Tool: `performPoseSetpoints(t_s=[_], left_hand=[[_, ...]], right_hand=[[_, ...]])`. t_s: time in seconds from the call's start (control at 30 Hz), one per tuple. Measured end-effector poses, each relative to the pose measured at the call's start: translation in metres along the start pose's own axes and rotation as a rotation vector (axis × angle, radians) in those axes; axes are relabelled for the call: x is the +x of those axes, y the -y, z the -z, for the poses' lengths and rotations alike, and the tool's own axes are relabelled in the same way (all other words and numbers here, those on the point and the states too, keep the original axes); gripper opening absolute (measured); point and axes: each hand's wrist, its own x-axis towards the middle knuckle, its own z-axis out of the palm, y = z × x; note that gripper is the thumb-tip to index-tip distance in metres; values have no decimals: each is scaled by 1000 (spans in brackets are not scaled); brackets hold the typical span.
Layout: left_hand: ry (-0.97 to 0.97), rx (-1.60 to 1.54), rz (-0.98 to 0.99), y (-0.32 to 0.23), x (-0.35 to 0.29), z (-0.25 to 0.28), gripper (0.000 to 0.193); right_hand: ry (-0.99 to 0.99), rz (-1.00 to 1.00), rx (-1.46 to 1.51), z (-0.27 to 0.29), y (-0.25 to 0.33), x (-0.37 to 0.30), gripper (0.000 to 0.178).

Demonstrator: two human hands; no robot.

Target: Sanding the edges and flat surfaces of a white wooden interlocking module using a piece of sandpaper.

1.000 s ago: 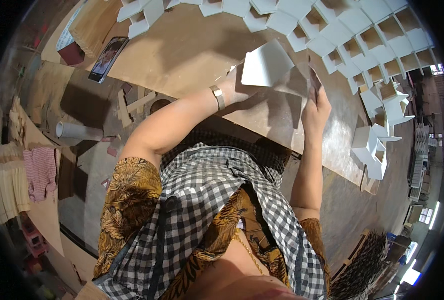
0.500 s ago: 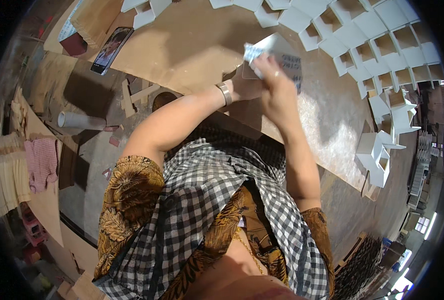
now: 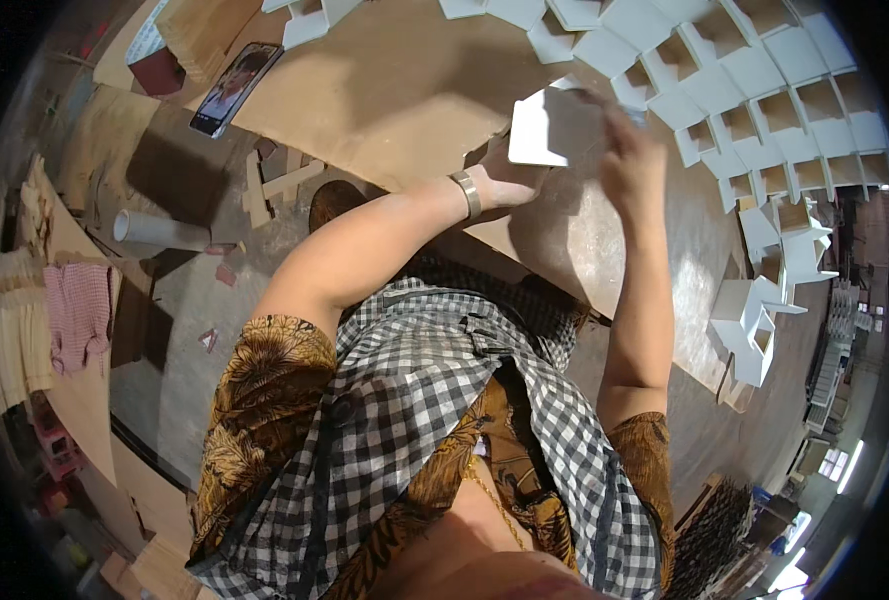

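My left hand, with a metal band on its wrist, grips a small white box-like piece from below and behind. That piece has one brightly lit white face and a shaded side; most of the fingers on it are hidden. Just to its right is my right hand, raised and smeared by motion. Its fingers look curled, and a pale bluish blur shows beside them, too unclear to name. Both hands are above the brown board tabletop.
Rows of white open-fronted boxes curve along the far right. A separate white box stands at the board's right end. At the far left lie a phone and a plywood stack. Wood strips and a white tube are lower left.
My right hand has moved right, away from my left, taking the pale patterned sheet off the piece. The white piece has turned, showing a bright face. My left hand shifted slightly right.
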Motion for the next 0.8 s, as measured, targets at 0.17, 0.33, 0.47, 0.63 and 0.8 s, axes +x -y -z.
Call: performPoseSetpoints(t_s=[0.17,0.33,0.47,0.63,0.8], left_hand=[[104,-212,86,-16,2,24,41],[41,-10,4,-3,-2,4,46],[64,-184,86,1,3,-5,52],[78,-98,15,4,5,-7,38],[-120,-614,57,-12,-16,12,18]], right_hand=[[59,104,-171,-7,-19,17,22],[-50,174,-414,-22,4,39,24],[37,17,-452,-23,6,41,19],[192,18,-83,-40,5,21,15],[275,201,-234,-22,68,-25,10]])
